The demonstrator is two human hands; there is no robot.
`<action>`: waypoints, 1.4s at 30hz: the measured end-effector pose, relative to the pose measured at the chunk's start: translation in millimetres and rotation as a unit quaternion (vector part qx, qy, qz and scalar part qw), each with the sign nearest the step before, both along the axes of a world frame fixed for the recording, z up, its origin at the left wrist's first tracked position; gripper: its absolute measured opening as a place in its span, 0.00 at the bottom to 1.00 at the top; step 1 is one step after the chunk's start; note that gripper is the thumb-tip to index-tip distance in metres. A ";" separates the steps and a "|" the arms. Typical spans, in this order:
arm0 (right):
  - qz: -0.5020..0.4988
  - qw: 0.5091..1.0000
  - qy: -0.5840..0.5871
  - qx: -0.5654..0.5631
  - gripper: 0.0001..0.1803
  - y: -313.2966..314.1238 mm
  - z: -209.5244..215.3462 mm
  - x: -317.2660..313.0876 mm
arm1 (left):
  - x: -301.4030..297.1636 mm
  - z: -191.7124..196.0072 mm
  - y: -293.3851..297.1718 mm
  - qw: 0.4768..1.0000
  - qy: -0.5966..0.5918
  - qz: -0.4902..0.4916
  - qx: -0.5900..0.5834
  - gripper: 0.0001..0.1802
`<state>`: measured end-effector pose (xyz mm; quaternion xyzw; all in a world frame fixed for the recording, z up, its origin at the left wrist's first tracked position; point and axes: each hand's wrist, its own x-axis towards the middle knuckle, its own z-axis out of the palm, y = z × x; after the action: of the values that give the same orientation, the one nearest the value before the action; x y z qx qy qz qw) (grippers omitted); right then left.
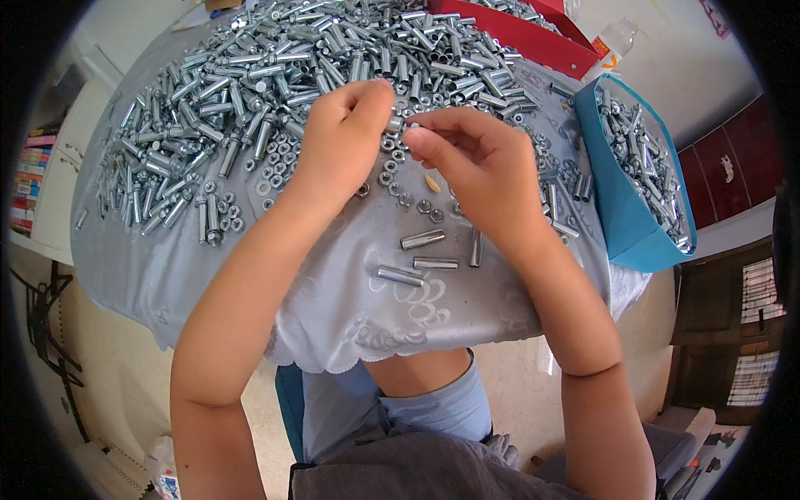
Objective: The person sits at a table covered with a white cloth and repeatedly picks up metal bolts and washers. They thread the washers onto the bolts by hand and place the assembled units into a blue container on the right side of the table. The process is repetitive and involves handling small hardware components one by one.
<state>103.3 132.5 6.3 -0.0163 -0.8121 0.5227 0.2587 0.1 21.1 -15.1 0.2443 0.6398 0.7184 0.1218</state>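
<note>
Metal sleeve (395, 125) pinched between fingers of left hand (346, 137) and right hand (475, 162), above middle of grey-clothed bench (167, 258). Heap of sleeves (275, 67) far and left, loose nuts (400, 179) just beneath, four finished sleeves (429, 254) near. Blue bag (621, 200) of sleeves right.

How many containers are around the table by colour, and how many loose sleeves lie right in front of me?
Blue bag: 1
Red tray: 1
Plastic bottle: 1
Loose sleeves: 4
Total: 7
</note>
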 end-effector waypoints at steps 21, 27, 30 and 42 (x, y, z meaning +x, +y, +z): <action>0.010 0.998 0.061 0.015 0.09 4.2 -7.1 -2.8 | 3.8 3.1 1.7 1.000 0.009 -0.007 -0.002 0.19; 0.011 0.991 0.100 0.090 0.08 7.7 -9.9 -5.7 | 7.2 6.5 1.2 1.000 -0.027 -0.009 -0.002 0.18; -0.015 0.999 -0.027 0.029 0.10 1.9 -1.2 0.6 | 1.9 1.8 -0.3 1.000 -0.009 -0.026 -0.003 0.18; -0.018 0.991 0.040 0.123 0.13 9.0 7.4 3.7 | 5.8 10.1 -0.7 0.997 -0.080 -0.004 -0.007 0.18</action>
<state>107.0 141.5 13.6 0.0216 -0.8589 0.4143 0.3002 5.9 20.4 -5.0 0.1872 0.6323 0.7306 0.1772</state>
